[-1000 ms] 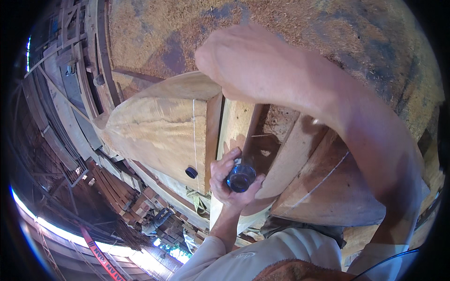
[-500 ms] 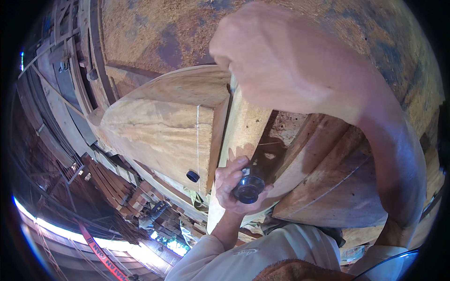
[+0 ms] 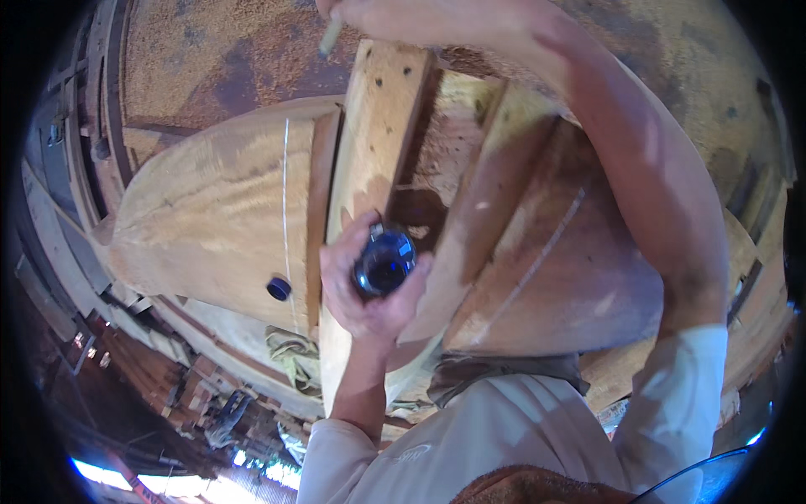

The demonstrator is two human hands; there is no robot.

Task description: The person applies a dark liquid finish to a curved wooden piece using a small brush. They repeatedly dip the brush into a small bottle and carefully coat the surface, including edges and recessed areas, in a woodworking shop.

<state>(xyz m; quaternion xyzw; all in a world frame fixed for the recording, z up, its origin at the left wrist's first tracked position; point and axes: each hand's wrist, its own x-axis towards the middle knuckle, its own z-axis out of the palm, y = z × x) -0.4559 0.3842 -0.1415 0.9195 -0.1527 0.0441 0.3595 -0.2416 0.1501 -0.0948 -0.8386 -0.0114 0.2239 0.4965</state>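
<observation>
- A worker's left hand [image 3: 357, 290] clasps a dark glass jar [image 3: 384, 262] over a pale timber beam [image 3: 386, 101], the grip closed around the jar's side, thumb on the right and fingers on the left.
- The right hand [image 3: 369, 15], stretched far forward at the top edge of the view, has its grip closed on a short pale stick [image 3: 330, 37]; the edge cuts off part of the fingers, and the stick is blurred.
- The glass jar shows its round end to the overhead view, bluish light glinting on it; the inside looks dark, and what it contains cannot be made out from here.
- Seen nearly end-on, the jar has its long axis foreshortened, so its exact tilt is hard to judge.
- The stick's free end slants back toward the worker and slightly left, well apart from the jar.
- A small dark cap [image 3: 279, 289] sits on the curved wooden piece [image 3: 201, 193] to the left of the beam, just beside a white line [image 3: 285, 185] across the wood.
- A second wooden piece [image 3: 562, 277] lies to the right, crossed by its own pale line [image 3: 537, 256].
- Crumpled greenish cloth [image 3: 292, 357] lies near the left forearm, while sawdust [image 3: 201, 59] covers the ground beyond.
</observation>
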